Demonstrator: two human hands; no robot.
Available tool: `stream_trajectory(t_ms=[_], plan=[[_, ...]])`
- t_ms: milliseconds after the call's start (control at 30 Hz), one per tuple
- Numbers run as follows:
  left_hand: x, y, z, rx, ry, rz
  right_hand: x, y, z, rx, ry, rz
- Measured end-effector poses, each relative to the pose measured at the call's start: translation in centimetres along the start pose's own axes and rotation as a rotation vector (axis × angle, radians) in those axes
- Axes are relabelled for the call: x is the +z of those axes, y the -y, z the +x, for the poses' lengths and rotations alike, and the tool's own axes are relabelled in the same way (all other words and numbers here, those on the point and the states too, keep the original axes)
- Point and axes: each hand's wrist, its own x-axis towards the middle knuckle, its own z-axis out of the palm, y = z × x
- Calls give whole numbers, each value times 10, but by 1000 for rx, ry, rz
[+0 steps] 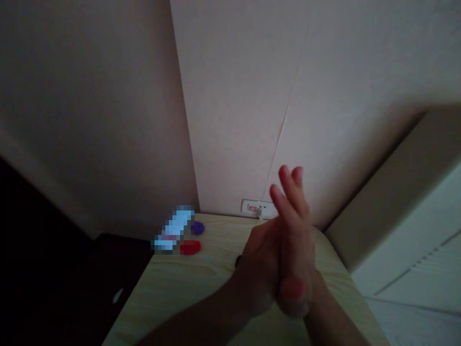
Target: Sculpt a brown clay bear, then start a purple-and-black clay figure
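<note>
Pressing left hand (261, 264) against right hand (297, 240), fingers raised, seemingly above table edge (144, 288).

The near left part of the bench (173, 288) has open room. Farther back, a red thing (190, 247), a purple thing (198, 228) and a blurred bright thing (175, 228) block the left side. The wall (234, 120) stops any way past the back.

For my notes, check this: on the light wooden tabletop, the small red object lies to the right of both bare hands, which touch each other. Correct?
No: the head view shows the small red object to the left of the bare left hand and right hand. It does lie on the light wooden tabletop, and the hands touch.
</note>
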Motion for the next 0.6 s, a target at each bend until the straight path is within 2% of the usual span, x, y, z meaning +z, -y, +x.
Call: stream_trajectory(t_ms=[67, 133, 333, 467, 600], plan=[[0, -4, 1, -35, 142, 55, -6, -10, 6, -29, -89, 0], [0, -3, -1, -26, 195, 79, -7, -15, 9, -30, -107, -20], [2, 1, -8, 37, 161, 19, -7, -9, 11, -4, -80, -57], [0, 1, -11, -19, 161, -59, -9, -11, 12, -4, -72, -69], [0, -5, -15, -67, 61, -167, 1, -15, 12, -13, -41, -32]])
